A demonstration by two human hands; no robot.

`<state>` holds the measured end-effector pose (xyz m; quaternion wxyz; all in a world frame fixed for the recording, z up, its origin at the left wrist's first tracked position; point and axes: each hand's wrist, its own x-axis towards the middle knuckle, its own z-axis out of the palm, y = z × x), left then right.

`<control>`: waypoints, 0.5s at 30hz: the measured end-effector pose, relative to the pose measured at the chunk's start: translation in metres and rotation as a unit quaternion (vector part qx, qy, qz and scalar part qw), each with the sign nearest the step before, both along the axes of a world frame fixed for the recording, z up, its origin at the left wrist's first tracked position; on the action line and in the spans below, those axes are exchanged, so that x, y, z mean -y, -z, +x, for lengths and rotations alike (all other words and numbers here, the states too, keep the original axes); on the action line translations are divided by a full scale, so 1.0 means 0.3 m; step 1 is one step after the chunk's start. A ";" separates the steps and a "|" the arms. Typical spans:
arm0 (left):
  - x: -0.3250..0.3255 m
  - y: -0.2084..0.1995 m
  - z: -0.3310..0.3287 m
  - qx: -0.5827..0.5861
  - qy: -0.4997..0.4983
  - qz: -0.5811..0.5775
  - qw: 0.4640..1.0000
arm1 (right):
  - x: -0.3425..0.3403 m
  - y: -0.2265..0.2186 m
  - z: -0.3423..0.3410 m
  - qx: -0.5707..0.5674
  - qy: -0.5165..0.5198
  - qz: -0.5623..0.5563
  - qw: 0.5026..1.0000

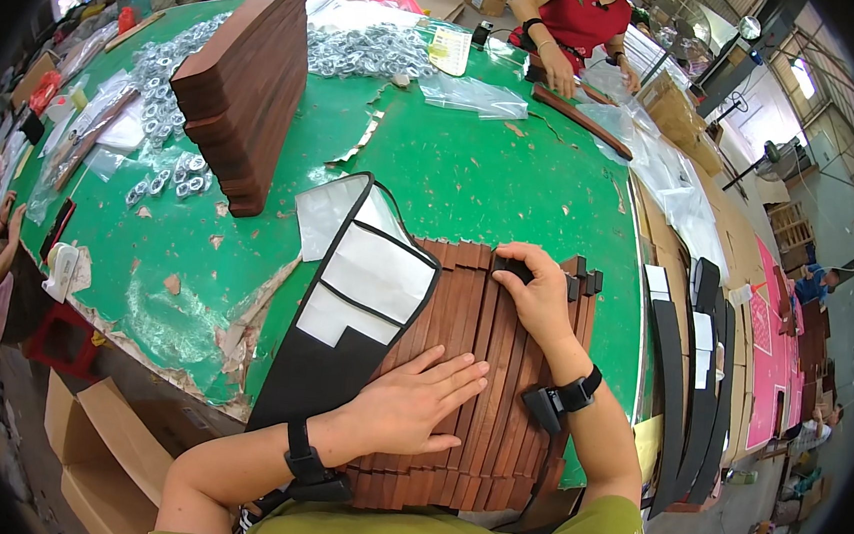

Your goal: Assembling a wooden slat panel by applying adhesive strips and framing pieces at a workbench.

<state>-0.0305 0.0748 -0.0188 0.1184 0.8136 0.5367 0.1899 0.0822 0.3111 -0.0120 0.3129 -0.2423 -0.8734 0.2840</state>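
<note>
A row of reddish-brown curved wooden slats (469, 305) lies side by side on the green tabletop in front of me. My left hand (408, 406) rests on the slats, palm down with its fingers stretched out. At the far end of the row, my right hand (542, 298) is closed, thumb and fingers pinching a small black end piece (515, 270) on a slat. More black end pieces (576, 268) sit on slats just to the right. Left of the row, a black sleeve with white panels (377, 268) lies partly under my left forearm.
A tall stack of similar slats (245, 92) stands at the far left. Behind it are piles of metal rings (369, 50) and clear plastic bags (475, 97). Across the green table (474, 175), a person in red (587, 19) handles slats. Black strips (701, 359) lie right; a cardboard box (106, 453) sits lower left.
</note>
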 end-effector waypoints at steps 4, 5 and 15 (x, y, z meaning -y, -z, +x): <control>0.000 0.002 0.001 0.004 0.000 -0.001 1.000 | -0.001 0.003 -0.001 0.002 0.004 0.002 1.000; 0.000 0.001 0.001 0.001 0.000 -0.002 1.000 | -0.001 0.003 -0.001 0.002 0.005 0.002 1.000; -0.001 0.007 -0.001 0.000 0.002 0.002 1.000 | 0.004 -0.004 -0.002 0.012 0.018 -0.031 0.999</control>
